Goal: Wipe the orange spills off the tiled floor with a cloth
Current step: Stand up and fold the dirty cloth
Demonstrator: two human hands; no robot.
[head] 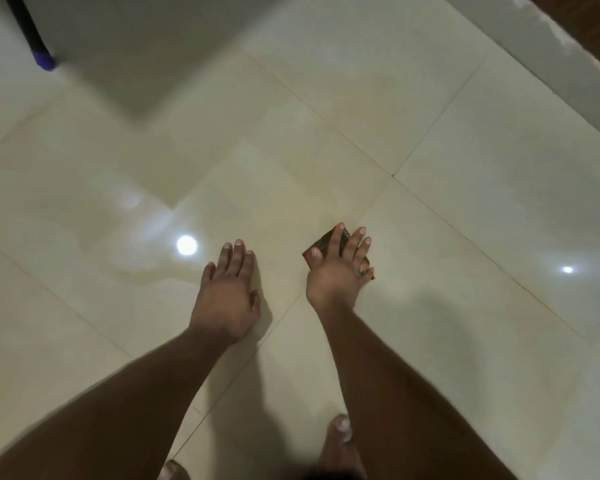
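Observation:
My right hand (336,268) presses flat on a small dark brown cloth (321,244) on the cream tiled floor (465,220), fingers spread over it, so most of the cloth is hidden. Only its far and left edges show. My left hand (227,292) rests palm down on the tile to the left, fingers apart, holding nothing. A faint orange tint lies on the tiles ahead (347,109) and along the grout lines. A wet, glossy smear (136,251) shows left of my left hand.
A black furniture leg with a blue foot (42,58) stands at the far left. A white skirting and wall (551,64) run along the right, with dark wood beyond. My bare toes (340,427) are at the bottom. Ceiling lights reflect on the floor.

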